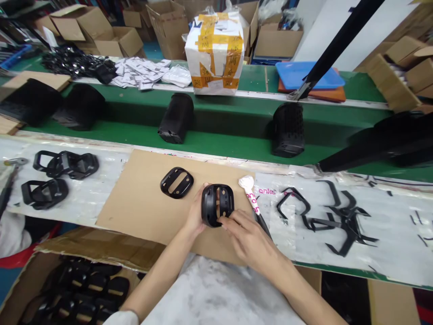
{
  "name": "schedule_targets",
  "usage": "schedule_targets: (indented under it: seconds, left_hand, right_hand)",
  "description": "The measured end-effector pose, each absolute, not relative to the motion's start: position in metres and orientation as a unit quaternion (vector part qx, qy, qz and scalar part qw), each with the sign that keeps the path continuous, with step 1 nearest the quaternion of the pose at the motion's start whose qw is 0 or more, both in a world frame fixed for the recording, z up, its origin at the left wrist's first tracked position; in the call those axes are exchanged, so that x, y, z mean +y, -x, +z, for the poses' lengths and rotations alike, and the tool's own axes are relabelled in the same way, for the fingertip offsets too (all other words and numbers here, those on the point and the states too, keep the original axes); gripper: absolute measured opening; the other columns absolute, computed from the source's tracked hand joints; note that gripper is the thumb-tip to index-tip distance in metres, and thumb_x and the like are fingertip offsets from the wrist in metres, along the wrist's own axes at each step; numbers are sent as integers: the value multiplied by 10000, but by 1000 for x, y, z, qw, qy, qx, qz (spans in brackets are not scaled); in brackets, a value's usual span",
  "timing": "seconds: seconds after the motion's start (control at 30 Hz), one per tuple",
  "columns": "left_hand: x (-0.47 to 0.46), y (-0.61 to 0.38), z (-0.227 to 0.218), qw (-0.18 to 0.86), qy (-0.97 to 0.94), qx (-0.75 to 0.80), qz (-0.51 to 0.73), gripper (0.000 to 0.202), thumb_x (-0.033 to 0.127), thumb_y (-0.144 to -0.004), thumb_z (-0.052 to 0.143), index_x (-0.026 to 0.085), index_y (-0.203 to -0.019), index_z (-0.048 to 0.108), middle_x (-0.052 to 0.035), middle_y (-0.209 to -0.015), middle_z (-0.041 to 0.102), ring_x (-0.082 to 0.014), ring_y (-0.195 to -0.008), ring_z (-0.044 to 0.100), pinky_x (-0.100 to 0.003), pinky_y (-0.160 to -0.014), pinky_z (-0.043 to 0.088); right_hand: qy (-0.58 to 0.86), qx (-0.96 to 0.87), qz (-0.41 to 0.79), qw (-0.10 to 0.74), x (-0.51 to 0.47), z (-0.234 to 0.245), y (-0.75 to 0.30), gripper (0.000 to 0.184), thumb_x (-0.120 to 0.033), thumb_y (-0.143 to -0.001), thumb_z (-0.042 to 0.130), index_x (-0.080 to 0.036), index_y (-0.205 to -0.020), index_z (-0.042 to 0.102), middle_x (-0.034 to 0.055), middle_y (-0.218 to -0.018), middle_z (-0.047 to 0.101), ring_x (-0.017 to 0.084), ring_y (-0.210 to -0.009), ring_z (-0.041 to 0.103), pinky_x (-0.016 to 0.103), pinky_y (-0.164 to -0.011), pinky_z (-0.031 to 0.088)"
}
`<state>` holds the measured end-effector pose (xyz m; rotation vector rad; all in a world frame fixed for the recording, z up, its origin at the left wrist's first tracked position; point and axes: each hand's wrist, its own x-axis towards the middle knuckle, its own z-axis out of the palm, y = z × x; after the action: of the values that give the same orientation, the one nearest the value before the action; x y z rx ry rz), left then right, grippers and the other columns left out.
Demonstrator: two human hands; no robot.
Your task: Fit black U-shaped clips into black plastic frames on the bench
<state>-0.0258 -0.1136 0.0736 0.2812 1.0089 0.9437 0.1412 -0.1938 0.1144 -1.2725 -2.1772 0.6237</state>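
Left hand [197, 214]: grasping a black, rounded, slotted plastic housing [210, 205] by its side.
Right hand [248, 234]: fingers bent at the housing's lower edge; whether they pinch it, I cannot tell.
Housing: above a flat brown cardboard sheet [138, 194].
On the sheet: a similar black plastic frame [184, 186], leftward.

Between the fingers [236, 225] of one left hand [195, 216] and one right hand [251, 237] is one black frame [209, 205]. One flat black plate [186, 183] lies just beyond them to the left; three angular frames [61, 190] lie well left. Just right is one wrapped-head tool [253, 203]. Farther ahead are four clearly visible black housings [288, 131] and one taped box [216, 58]. Brackets [350, 225] well right overlap too much to count.
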Motion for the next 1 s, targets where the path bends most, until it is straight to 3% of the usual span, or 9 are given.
schedule_targets:
  seconds: [0.2,0.33,0.37,0.43,0.53,0.6,0.7,0.83,1.0]
  left_hand:
    - [-121,21,72,806,-134,452,356,535,629,-742,897,193,-892,624,93,-569,511,-73,-421,447,-202,-433,355]
    - [-127,13,77,781,-141,474,381,610,662,-662,937,207,-907,613,131,-529,391,-44,-400,332,-166,-394,264]
    - [-129,11,78,775,-140,483,383,629,685,-649,934,210,-914,618,130,-530,387,-44,-402,320,-163,-388,245]
    - [-135,6,80,762,-144,501,384,639,727,-663,906,210,-927,638,108,-561,441,-54,-425,359,-169,-392,256]
    - [-144,0,82,743,-176,509,398,574,726,-775,836,201,-944,678,44,-702,598,-93,-561,527,-194,-499,410]
    - [-148,-1,82,728,-205,512,407,531,705,-839,796,196,-945,690,20,-774,642,-123,-664,591,-221,-602,479]
    - [-151,-1,84,707,-220,530,414,538,713,-826,806,198,-911,673,31,-742,610,-129,-655,566,-236,-600,453]
    - [-150,5,86,732,-217,498,412,539,704,-841,799,195,-818,626,54,-645,522,-103,-559,483,-231,-546,405]
    - [-142,21,82,808,-239,411,348,490,611,-819,867,150,-928,744,-37,-770,707,-149,-629,653,-256,-617,527]
  right_hand:
    - [467,-759,409,195,-191,125,-157,282,-136,-1065,565,-259,-1200,779,52,-985,707,237,-953,704,354,-834,595]
    - [537,-663,402,334,-197,114,-166,103,-320,-1038,682,-266,-1047,770,46,-988,718,238,-965,704,367,-864,585]
    - [570,-628,368,381,-199,108,-165,151,-388,-1015,714,-264,-1096,740,68,-1068,714,261,-1032,699,397,-905,587]
    - [603,-578,340,433,-203,97,-160,530,-544,-946,768,-269,-1370,611,135,-1365,642,326,-1269,641,485,-1033,574]
    - [584,-565,407,417,-208,85,-148,1032,-680,-889,767,-290,-1687,242,174,-1699,379,378,-1553,433,597,-1243,426]
    - [576,-567,429,405,-211,84,-142,1061,-661,-912,744,-307,-1724,160,157,-1747,316,383,-1607,354,629,-1283,363]
    - [575,-571,431,396,-211,86,-137,1108,-596,-885,800,-320,-1734,144,148,-1777,254,394,-1636,285,634,-1254,410]
    - [576,-557,424,422,-208,86,-139,896,-456,-921,770,-303,-1670,304,153,-1709,380,364,-1578,405,611,-1254,418]
    - [572,-546,423,442,-202,86,-146,831,-385,-931,729,-279,-1651,329,148,-1707,396,355,-1577,413,593,-1262,415]
